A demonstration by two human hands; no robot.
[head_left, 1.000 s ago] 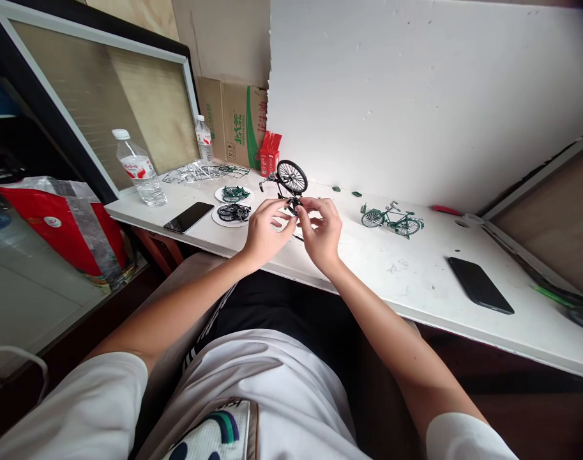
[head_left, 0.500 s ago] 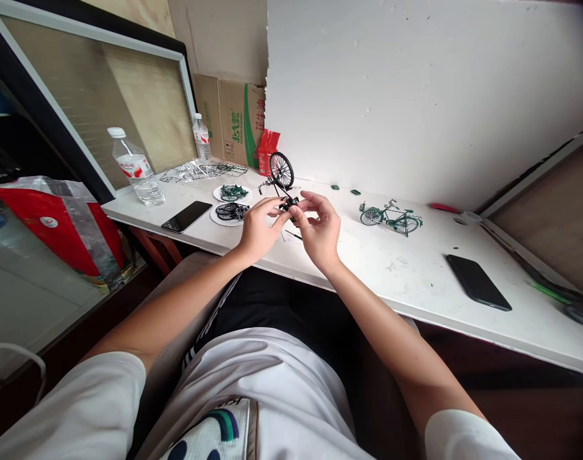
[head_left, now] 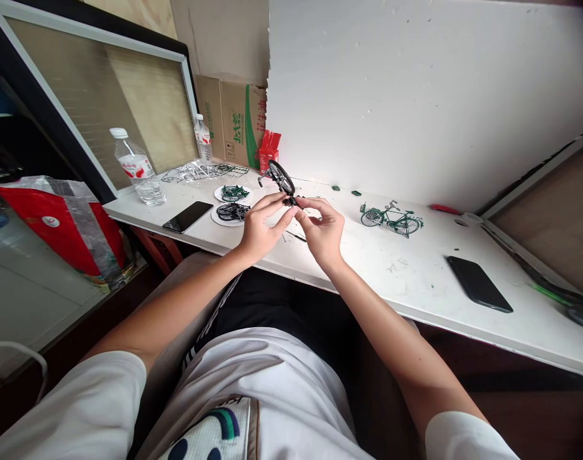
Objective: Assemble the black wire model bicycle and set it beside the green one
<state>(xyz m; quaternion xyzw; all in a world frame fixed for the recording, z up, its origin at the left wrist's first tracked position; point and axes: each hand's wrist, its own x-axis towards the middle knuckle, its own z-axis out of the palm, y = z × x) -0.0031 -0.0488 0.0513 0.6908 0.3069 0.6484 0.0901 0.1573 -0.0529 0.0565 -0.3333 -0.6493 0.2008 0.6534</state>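
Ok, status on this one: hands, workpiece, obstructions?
Left hand and right hand: fingertip grip on black model bicycle. Bicycle tilted, partly hidden by hands. Thin black piece on white table nearby, not blocking.

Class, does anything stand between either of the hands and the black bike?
Nothing visible does: the left hand and right hand both hold the black bike, and the plates lie off to the left.

homelike corner, white desk (head_left: pixel 368 268), model bicycle (head_left: pixel 281 178), phone (head_left: pixel 479 284)
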